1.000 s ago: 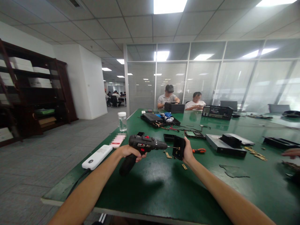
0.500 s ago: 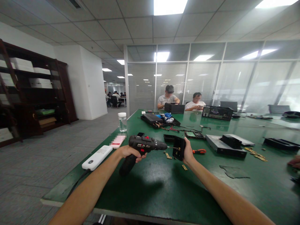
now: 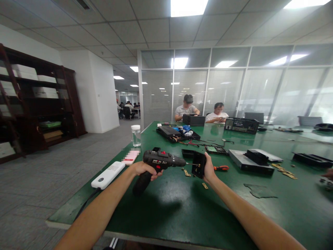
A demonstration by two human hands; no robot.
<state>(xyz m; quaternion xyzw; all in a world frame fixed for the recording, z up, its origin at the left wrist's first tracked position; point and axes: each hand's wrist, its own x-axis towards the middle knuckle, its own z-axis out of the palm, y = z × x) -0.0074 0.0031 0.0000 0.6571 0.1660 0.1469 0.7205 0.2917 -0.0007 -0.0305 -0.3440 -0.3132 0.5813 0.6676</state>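
My left hand (image 3: 148, 170) is wrapped round the grip of a black cordless drill (image 3: 162, 158), which points right above the green table (image 3: 156, 222). Its long thin bit (image 3: 191, 164) reaches to a black plastic part (image 3: 198, 165) with small brass-coloured pieces on its face. That part is held upright by my right hand (image 3: 208, 167), closed on its right edge. Whether the bit sits in a screw is too small to tell. Below lie small brass-coloured plates (image 3: 187, 173), and an orange-handled screwdriver (image 3: 221, 168) rests just right of my right hand.
To the left are a white power strip (image 3: 108, 175), a pink-and-white box (image 3: 131, 156) and a clear jar (image 3: 135, 135). Flat metal drives (image 3: 247, 161), a broken glass-like sheet (image 3: 260, 191) and a black tray (image 3: 312, 159) lie right. Two people (image 3: 187, 108) sit across the table.
My hands, the drill and the black part hold almost the same pose. At the far right edge, another person's hand has shifted.
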